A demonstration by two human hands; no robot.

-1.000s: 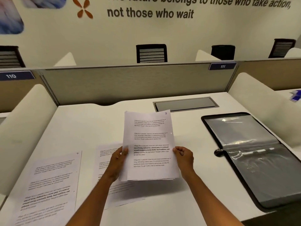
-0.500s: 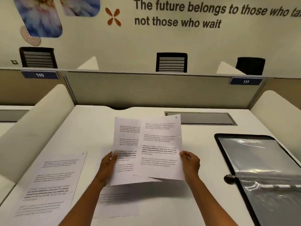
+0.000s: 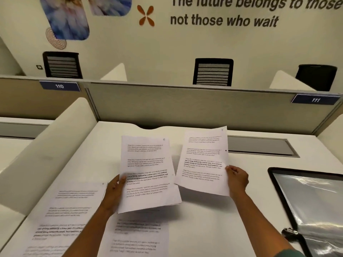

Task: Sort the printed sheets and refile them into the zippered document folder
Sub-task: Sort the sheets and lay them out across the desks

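My left hand (image 3: 115, 191) grips a stack of printed sheets (image 3: 148, 173) by its left edge, held up above the desk; the top page is marked 6. A single printed sheet (image 3: 204, 160) marked 3 is held by its right edge in my right hand (image 3: 237, 179), apart from the stack. Two more printed sheets lie flat on the desk: one at the left (image 3: 65, 216), another (image 3: 139, 236) below the stack. The open black zippered folder (image 3: 311, 201) with clear plastic sleeves lies at the right.
The white desk (image 3: 213, 225) has curved white side dividers (image 3: 46, 145), a grey back partition (image 3: 185, 106) and a grey cable hatch (image 3: 259, 146) at the back. Black chairs stand beyond the partition. The folder's zipper pull (image 3: 289, 231) sits at its left edge.
My hands have moved apart: the sheet marked 3 went right with my right hand, separating fully from the stack in my left. The view has shifted left and up.
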